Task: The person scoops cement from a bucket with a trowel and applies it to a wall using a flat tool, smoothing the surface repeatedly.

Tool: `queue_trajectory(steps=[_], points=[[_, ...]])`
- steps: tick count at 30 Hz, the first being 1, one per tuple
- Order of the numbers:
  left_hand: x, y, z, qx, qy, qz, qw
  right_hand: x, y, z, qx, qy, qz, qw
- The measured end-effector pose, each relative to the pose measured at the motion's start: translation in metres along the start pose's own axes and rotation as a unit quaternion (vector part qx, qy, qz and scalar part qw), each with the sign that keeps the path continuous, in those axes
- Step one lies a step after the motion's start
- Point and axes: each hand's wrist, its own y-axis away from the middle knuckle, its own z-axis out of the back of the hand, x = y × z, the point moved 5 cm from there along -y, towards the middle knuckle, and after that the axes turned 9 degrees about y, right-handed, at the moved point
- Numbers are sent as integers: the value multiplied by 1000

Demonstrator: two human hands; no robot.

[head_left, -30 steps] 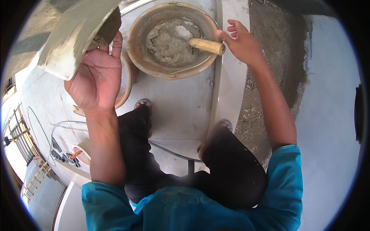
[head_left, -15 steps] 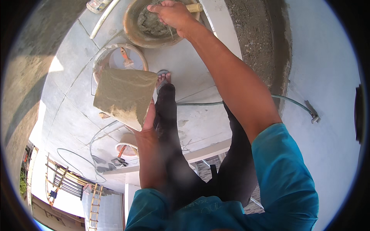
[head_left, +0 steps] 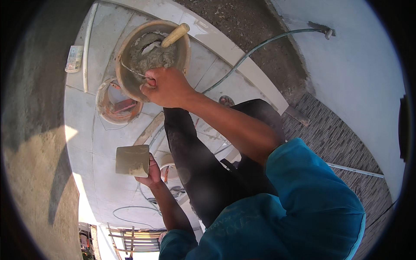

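Observation:
My left hand (head_left: pixel 152 170), low at center-left, grips a flat, roughly square plastering board (head_left: pixel 131 159) coated in grey. My right hand (head_left: pixel 167 86) is closed on the wire handle (head_left: pixel 134 71) of a large bucket (head_left: pixel 185 58), at its near rim. Grey mortar (head_left: pixel 161 56) lies inside, with a trowel's wooden handle (head_left: pixel 175 34) sticking out toward the back. A second bucket (head_left: pixel 103 104), holding a reddish tool and cloudy contents, stands just left of the large one.
A white pipe (head_left: pixel 89 47) and small container (head_left: pixel 73 58) lie on the tiles (head_left: pixel 82 112). A green hose (head_left: pixel 255 48) crosses a rough strip toward the white wall (head_left: pixel 355 52). A shadowed concrete surface (head_left: pixel 34 164) fills the left; my legs (head_left: pixel 186 164) are below the buckets.
My right hand has moved from beside the bucket's rim onto its handle. My left hand has lowered with the board, away from the bucket. The view has turned.

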Motion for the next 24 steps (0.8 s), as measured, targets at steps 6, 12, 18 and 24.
queue_trajectory(steps=[6, 12, 18, 24], points=[[44, 32, -21, 87, 5, 28, 996, -63, 121, 45, 31, 37, 49, 998], [127, 150, -9, 108, 2, 18, 994, -147, 226, 84, 13, 28, 118, 993], [207, 242, 40, 52, 38, -41, 997, -219, 326, 93, 92, 23, 121, 988], [220, 293, 106, -13, 84, -95, 992, -269, 367, 64, 165, 89, 87, 978]])
